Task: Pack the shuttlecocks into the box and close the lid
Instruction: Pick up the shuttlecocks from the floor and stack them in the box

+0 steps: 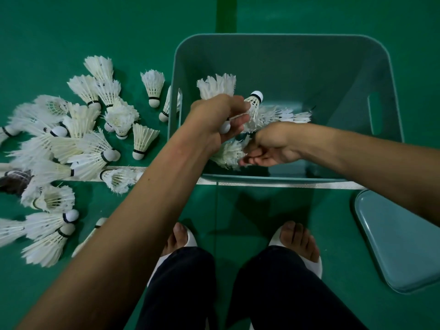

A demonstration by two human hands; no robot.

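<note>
My left grip [214,115] clutches several shuttlecocks [216,85] over the box [309,65]; my right grip [269,148], loosely spread, lies inside. Overfilled, the handful may spill toward the nine o'clock pile [83,139].

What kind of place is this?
Most likely an indoor badminton court: a green sports floor with a white line, and many feather shuttlecocks scattered beside a box.

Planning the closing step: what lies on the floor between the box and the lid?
Head view: only bare floor crossed by a white line lies between box and lid; the right forearm hides part.
</note>
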